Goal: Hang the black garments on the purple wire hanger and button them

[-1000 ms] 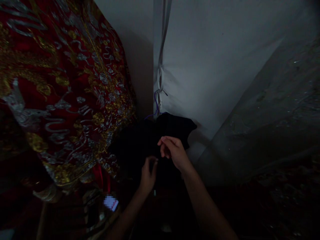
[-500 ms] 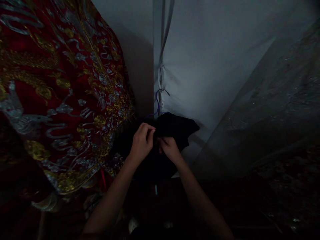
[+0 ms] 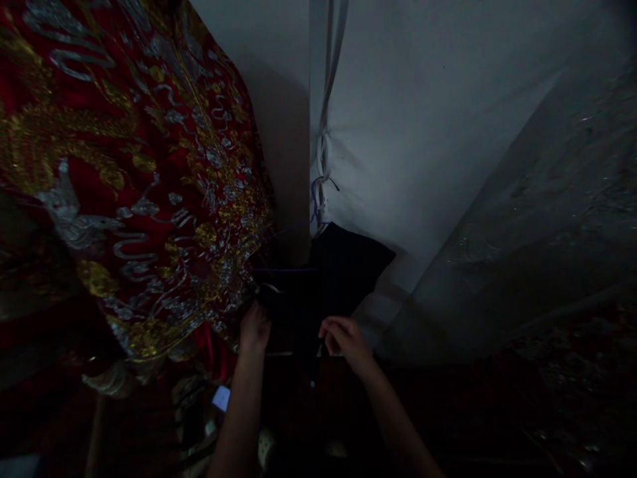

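A black garment (image 3: 351, 262) hangs in the wall corner on a thin purple wire hanger (image 3: 314, 199). The garment still covers the hanger's right arm. On the left, the hanger's sloping arm and bottom bar show bare. My left hand (image 3: 255, 326) is closed on the garment's dark cloth, low beside the red embroidered garment; its fingertips are partly lost in shadow. Lower on the right side, my right hand (image 3: 344, 340) has its fingers curled in a pinch at the black garment's edge. The dark cloth sags between both hands.
A red garment (image 3: 164, 179) with gold and silver embroidery fills the left side. Looped white cords (image 3: 326, 99) hold the hanger by the wall (image 3: 423, 99). Clear plastic sheeting (image 3: 537, 219) hangs on the right. A small white tag (image 3: 221, 398) shows at lower left.
Both hands have moved down from the middle of the black garment, my left one also to the left. The garment's left side has come off the hanger, baring the purple wire.
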The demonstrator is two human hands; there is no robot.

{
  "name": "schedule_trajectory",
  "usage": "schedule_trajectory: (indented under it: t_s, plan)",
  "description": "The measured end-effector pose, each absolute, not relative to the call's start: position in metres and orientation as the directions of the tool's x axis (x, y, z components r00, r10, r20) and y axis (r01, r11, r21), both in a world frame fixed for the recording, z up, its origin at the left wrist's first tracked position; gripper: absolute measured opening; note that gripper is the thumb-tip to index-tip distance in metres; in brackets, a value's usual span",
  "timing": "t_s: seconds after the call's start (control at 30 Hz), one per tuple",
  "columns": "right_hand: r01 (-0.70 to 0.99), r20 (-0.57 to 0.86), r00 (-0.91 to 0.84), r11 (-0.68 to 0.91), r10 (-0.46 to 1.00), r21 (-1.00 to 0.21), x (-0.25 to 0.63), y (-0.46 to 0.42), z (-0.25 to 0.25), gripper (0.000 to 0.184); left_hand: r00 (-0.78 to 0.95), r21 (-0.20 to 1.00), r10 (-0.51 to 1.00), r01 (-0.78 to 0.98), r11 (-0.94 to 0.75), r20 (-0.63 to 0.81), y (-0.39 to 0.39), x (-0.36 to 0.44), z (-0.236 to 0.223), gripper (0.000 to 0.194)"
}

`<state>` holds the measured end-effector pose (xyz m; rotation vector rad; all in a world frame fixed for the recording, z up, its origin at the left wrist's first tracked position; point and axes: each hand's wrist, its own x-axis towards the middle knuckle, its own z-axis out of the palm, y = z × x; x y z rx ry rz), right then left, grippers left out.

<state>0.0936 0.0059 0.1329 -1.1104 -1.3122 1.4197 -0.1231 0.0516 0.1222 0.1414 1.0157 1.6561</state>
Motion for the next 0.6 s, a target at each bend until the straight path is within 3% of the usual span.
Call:
schedule_trajectory:
  t_s: [0.17, 0.27, 0.43, 0.53, 0.6]
  plan:
    - [0.010, -0.065, -0.159, -0.064, 0.985, -0.998, 0.120, -0.003, 0.116, 0.041, -0.301, 0.719, 0.886, -0.693, 0.049, -0.351, 0.020, -0.076, 0.109, 0.020]
    - [0.103, -0.127, -0.130, -0.114, 0.983, -0.988, 0.136, -0.010, 0.102, 0.044, -0.223, 0.759, 0.946, -0.650, 0.037, -0.237, 0.004, -0.050, 0.122, 0.031]
    - [0.138, 0.009, -0.180, 0.034, 0.984, -0.990, 0.146, -0.036, 0.105, 0.034, -0.072, 0.959, 0.997, -0.278, -0.059, 0.041, -0.033, -0.007, 0.146, 0.029]
    - [0.120, 0.079, -0.164, 0.100, 0.983, -0.988, 0.144, -0.047, 0.118, 0.035, -0.015, 0.984, 0.995, -0.147, -0.103, 0.102, -0.049, 0.012, 0.151, 0.028]
    - [0.061, 0.103, -0.175, 0.115, 0.979, -0.991, 0.143, -0.048, 0.125, 0.026, 0.012, 0.983, 0.987, -0.092, -0.158, 0.160, -0.053, 0.017, 0.152, 0.027]
